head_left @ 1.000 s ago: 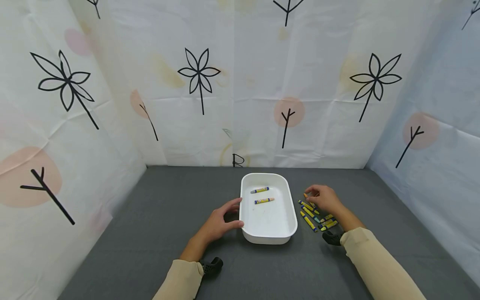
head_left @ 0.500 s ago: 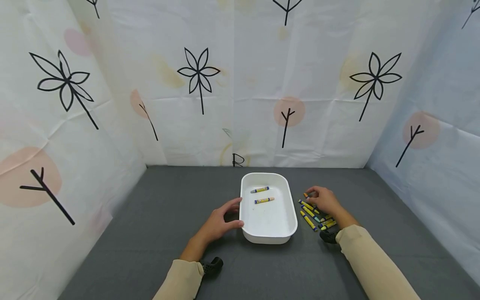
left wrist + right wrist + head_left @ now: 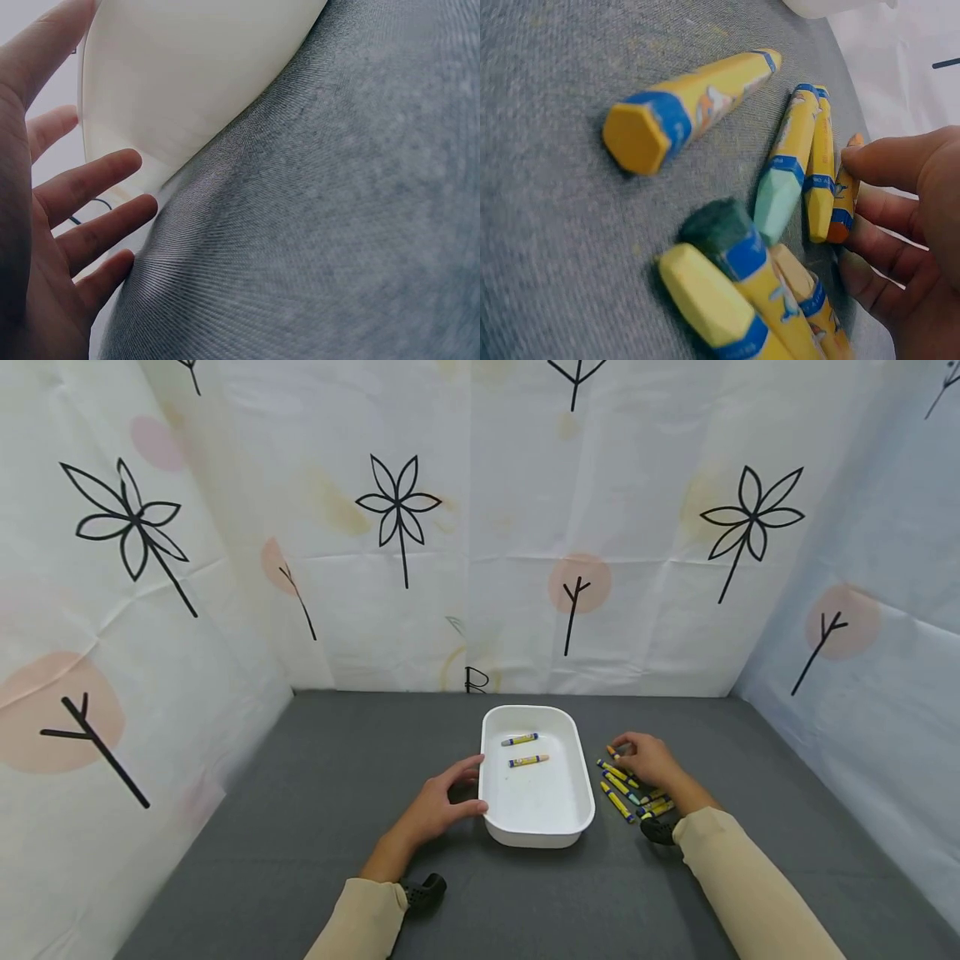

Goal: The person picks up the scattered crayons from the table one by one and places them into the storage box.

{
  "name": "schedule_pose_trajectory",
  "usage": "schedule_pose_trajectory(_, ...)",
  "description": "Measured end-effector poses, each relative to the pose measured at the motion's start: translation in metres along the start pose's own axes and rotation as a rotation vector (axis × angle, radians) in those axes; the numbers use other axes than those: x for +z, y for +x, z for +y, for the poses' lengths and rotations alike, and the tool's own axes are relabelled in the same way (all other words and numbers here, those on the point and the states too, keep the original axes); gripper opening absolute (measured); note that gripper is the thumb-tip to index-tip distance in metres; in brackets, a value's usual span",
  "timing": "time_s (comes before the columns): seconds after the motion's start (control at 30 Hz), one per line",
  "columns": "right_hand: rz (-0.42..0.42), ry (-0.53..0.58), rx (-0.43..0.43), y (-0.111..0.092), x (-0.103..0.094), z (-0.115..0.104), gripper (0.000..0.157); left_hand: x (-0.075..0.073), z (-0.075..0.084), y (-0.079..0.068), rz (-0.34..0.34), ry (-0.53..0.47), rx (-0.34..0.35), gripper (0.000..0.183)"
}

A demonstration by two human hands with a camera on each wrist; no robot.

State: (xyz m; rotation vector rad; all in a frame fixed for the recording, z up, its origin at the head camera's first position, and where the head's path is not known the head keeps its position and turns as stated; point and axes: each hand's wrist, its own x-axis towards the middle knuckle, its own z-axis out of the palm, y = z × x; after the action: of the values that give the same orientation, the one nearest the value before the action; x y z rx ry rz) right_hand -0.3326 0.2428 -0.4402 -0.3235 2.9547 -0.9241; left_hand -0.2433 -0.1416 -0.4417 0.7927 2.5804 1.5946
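Note:
My left hand [image 3: 435,810] rests against the left side of a white plastic tray [image 3: 537,810], fingers spread. In the left wrist view, the fingers [image 3: 112,176] lie loosely beside the tray wall [image 3: 187,75]. Two wrapped crayons lie inside the tray, a grey-tipped crayon [image 3: 520,739] and a peach-tipped crayon [image 3: 528,761]. Right of the tray, my right hand [image 3: 652,762] pinches an orange crayon [image 3: 845,196] between thumb and fingers, low at the table. Close beside it lie a yellow crayon [image 3: 820,172] and a mint green crayon [image 3: 784,172].
An orange-yellow crayon [image 3: 697,105] lies apart from the others. A pale yellow crayon [image 3: 712,300], a dark green crayon [image 3: 742,255] and a beige crayon [image 3: 810,292] bunch together near the right wrist. Printed cloth walls [image 3: 510,527] enclose the grey table [image 3: 360,752].
My right hand has shifted very slightly at the orange crayon, and the right forearm has moved a little to the left. The left hand and the tray have stayed in place.

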Motion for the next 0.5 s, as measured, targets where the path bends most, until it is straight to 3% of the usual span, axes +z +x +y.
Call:
schedule_pose_trajectory(0.23,0.023,0.002,-0.019,-0.003,-0.002,-0.001,0.026,0.008,-0.034,0.007,0.034,0.016,-0.008,0.069)
schedule_pose_trajectory(0.5,0.083,0.051,-0.051,-0.005,-0.003,-0.007,0.024,0.006,-0.039,0.008,0.027,0.016,-0.009,0.069)
